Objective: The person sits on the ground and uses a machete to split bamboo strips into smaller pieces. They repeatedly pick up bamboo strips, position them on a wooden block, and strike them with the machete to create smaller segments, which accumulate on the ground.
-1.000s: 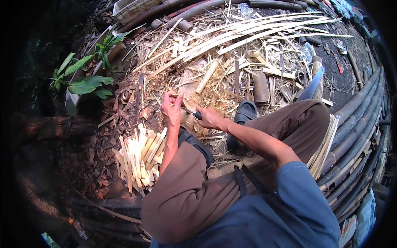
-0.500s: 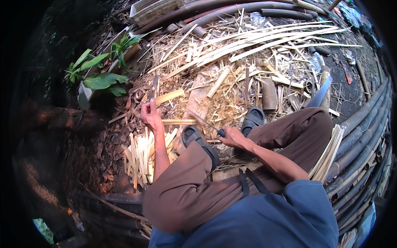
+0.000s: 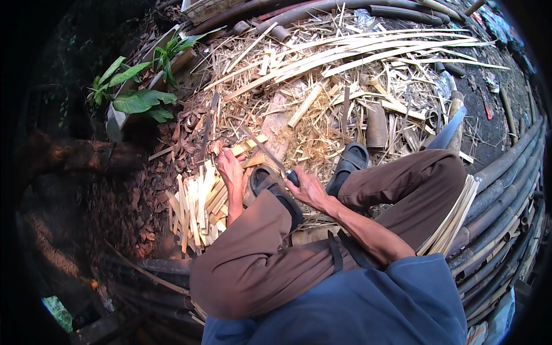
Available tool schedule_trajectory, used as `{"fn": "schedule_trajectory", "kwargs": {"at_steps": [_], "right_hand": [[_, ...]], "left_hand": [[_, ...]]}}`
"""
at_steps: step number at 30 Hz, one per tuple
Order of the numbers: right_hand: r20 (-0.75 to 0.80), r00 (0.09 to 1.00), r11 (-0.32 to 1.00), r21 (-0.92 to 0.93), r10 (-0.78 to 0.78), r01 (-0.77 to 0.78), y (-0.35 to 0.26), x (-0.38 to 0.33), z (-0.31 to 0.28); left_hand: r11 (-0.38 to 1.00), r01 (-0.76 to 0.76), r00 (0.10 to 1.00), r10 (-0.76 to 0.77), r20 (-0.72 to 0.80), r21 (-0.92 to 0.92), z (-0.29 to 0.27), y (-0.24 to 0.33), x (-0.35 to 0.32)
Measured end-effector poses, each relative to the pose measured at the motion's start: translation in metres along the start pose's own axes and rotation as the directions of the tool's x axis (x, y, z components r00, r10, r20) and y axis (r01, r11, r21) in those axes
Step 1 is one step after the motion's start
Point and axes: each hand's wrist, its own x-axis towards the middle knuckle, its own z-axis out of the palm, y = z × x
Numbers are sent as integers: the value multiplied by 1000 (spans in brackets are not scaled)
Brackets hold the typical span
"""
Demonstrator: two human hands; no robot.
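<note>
Right hand is wrapped tight around the dark handle of a knife, and I read the blade as running up and to the left from that fist, its tip ending close to the bamboo piece. Left hand sits just left of the knife, fingers curled and pinching the lower end of that short, pale bamboo piece, which lies slanted, long axis rising to the right, so blade and piece cross at an angle just above the left hand. The left hand is the nearer one to the piece; the knife meets it from the right. Below and left of the knife lies a pile of split bamboo sticks on the ground, touching the left wrist's side. My left forearm stretches straight up past the bent knee, the right forearm angles in from the lower right. A black sandal sits right under the knife.
</note>
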Motion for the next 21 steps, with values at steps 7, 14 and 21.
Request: {"fn": "schedule_trajectory", "kwargs": {"at_steps": [7, 14, 21], "right_hand": [[174, 980, 993, 54, 93, -104, -36, 6, 17], [42, 996, 989, 123, 79, -83, 10, 6, 11], [115, 972, 953, 199, 206, -226, 10, 18, 11]], "left_hand": [[906, -142, 987, 158, -8, 398, 2, 24, -29], [937, -181, 982, 157, 101, 298, 18, 11, -15], [949, -106, 992, 119, -28, 295, 13, 26, -21]]}}
